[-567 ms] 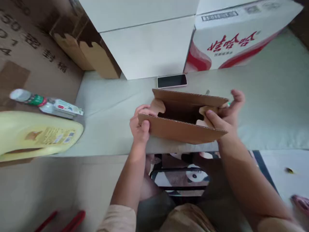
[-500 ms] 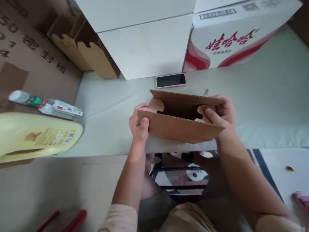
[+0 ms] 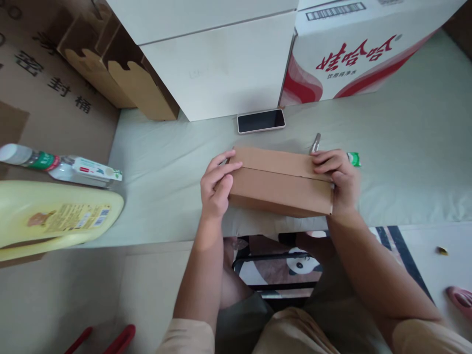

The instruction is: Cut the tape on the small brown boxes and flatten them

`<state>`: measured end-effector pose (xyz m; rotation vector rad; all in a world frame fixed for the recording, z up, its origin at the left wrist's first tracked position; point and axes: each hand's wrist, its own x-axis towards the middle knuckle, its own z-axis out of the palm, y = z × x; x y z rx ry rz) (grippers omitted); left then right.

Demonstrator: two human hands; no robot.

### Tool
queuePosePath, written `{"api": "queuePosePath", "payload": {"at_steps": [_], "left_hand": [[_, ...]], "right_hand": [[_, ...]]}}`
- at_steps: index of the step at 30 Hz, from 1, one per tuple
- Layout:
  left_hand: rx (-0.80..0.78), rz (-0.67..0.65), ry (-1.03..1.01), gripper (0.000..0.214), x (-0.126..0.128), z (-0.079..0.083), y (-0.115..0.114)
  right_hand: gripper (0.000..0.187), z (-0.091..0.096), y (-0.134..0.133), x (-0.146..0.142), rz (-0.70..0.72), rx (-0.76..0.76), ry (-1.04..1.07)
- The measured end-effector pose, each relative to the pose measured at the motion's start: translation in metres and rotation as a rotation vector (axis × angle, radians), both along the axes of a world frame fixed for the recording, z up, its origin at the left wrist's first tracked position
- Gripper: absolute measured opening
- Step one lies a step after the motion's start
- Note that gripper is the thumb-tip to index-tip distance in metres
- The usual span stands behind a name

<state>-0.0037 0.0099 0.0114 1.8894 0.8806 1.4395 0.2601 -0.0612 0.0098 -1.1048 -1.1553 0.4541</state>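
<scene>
A small brown cardboard box rests on the pale green surface near its front edge, with both top flaps folded flat and meeting along a seam. My left hand grips the box's left end, fingers laid over the top flap. Over the right end, my right hand presses down on the flaps. A thin metal tool and a green-and-white item lie just behind the right hand.
A dark phone lies behind the box. Large white cartons and a red-printed carton stand at the back. A yellow jug and a plastic bottle lie at left. Red handles show at bottom left.
The box's top flaps, which stood open, are now folded down flat. Both hands moved from the flap edges onto the closed top.
</scene>
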Motion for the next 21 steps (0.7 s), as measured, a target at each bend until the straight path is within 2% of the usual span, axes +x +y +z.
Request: {"api": "queuePosePath", "payload": {"at_steps": [6,10,13,15,18,21], "left_hand": [[-0.069,0.043,-0.06,0.025,-0.008,0.002,0.0],[-0.201,0.193,-0.197,0.028,-0.022,-0.007,0.012],[-0.36,0.354,-0.333,0.031,-0.026,-0.009,0.021],[-0.441,0.444,-0.379,0.033,-0.026,-0.008,0.024],[-0.405,0.512,-0.323,0.032,-0.027,-0.008,0.024],[-0.288,0.486,-0.092,0.034,-0.032,-0.009,0.022]], "right_hand": [[0.025,-0.001,-0.004,-0.003,0.022,0.001,-0.07],[0.059,-0.021,-0.004,-0.002,0.032,-0.077,-0.015],[0.073,-0.033,-0.005,-0.002,0.186,-0.275,-0.024],[0.079,-0.036,-0.007,-0.006,0.297,-0.351,0.001],[0.091,-0.038,-0.008,-0.016,0.386,-0.371,0.057],[0.102,-0.039,-0.006,-0.02,0.37,-0.354,0.069]]}}
